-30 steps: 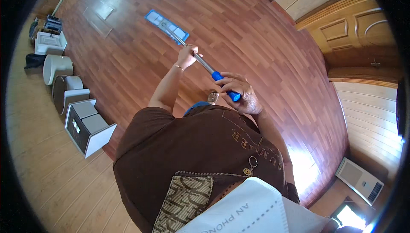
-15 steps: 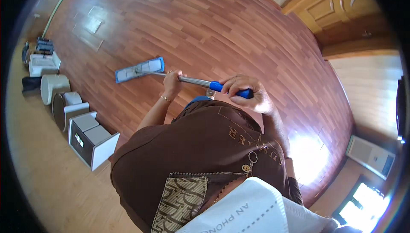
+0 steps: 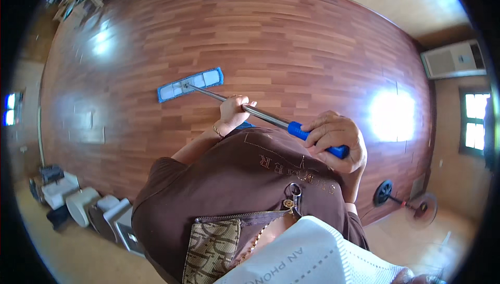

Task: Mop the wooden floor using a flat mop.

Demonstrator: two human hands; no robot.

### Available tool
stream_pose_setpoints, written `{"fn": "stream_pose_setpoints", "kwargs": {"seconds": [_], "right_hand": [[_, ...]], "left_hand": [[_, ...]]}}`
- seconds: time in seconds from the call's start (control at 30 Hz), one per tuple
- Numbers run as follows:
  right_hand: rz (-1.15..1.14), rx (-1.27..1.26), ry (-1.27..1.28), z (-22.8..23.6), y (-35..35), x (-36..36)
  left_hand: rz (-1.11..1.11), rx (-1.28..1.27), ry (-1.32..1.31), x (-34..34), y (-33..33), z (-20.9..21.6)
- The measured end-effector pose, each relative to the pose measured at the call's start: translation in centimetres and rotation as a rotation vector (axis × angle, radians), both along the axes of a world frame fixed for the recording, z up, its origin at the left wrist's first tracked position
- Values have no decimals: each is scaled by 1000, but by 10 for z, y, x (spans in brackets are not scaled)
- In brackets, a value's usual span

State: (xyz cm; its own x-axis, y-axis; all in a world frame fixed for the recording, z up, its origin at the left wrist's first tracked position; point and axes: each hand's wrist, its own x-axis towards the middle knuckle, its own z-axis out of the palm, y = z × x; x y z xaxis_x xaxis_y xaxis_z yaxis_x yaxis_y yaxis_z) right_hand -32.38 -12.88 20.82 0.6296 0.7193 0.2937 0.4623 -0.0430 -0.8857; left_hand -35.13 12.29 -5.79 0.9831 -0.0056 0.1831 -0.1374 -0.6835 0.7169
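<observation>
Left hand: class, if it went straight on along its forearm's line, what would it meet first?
Past the mop pole that the left hand grips, the way looks free over the wooden floor, though depth is unclear.

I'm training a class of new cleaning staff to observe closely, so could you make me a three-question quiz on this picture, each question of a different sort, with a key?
1. Short answer: which hand is nearer the mop head?

2. Multiple choice: what does the right hand hold?
A) the mop head
B) the blue grip
C) the bare metal pole

3. True or false: both hands are on the blue grip.

Key
1. The left hand.
2. B.
3. False; the left hand grips the bare metal pole, between the mop head and the blue grip.
</observation>
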Motion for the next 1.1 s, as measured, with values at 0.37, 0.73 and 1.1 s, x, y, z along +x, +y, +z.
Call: {"fn": "stream_pose_setpoints", "kwargs": {"seconds": [0.37, 0.73, 1.1], "right_hand": [[-505, -170, -155, -6, -63, -111], [-1227, -460, -285, 9, -86, -206], [-1731, -463, -941, 25, -71, -239]], "left_hand": [[-910, 128, 195, 79, -96, -41], [-1813, 348, 230, 85, -338, 3], [-2303, 379, 344, -6, -410, 63]]}}
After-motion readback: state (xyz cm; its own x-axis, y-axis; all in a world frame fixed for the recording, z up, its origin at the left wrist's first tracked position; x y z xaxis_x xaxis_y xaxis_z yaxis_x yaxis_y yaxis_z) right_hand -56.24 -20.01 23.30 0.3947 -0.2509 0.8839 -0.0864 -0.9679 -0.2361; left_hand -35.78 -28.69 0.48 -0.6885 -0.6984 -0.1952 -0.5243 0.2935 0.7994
